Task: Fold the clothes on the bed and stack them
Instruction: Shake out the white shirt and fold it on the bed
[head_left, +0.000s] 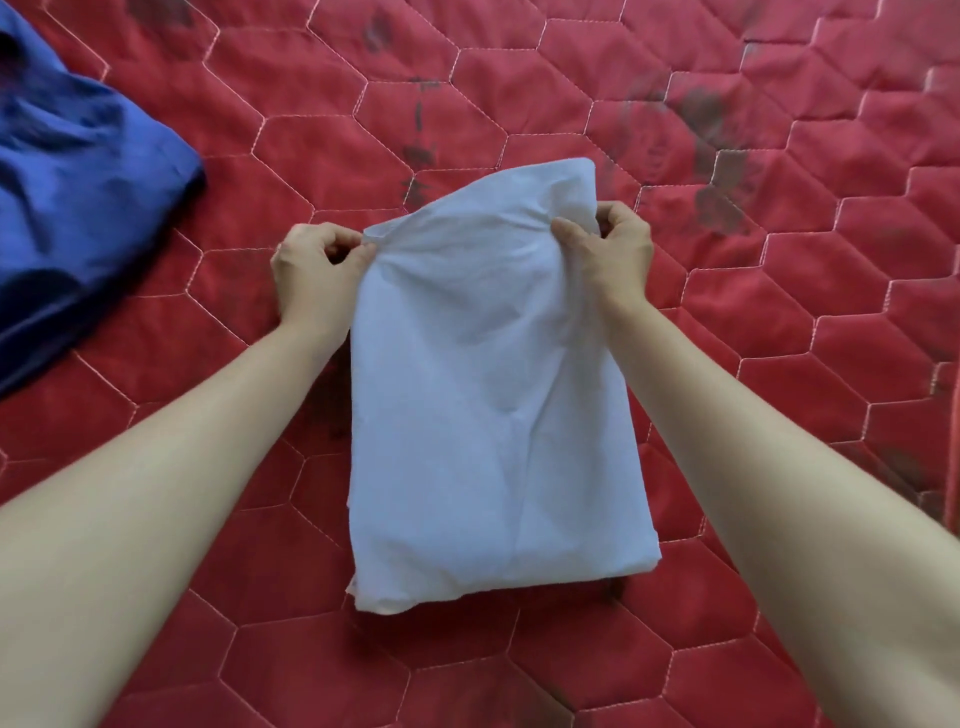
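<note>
A white garment (488, 395), folded into a narrow rectangle, lies lengthwise in the middle of the red quilted bed (727, 322). My left hand (317, 270) pinches its far left corner between thumb and curled fingers. My right hand (608, 249) grips the far right corner, lifting the far edge a little off the bed. The near end of the garment rests flat. A rumpled blue garment (78, 197) lies at the far left, apart from both hands.
The red bedspread has hexagon stitching and dark stains toward the far middle and right. The blue cloth runs off the left edge of the view.
</note>
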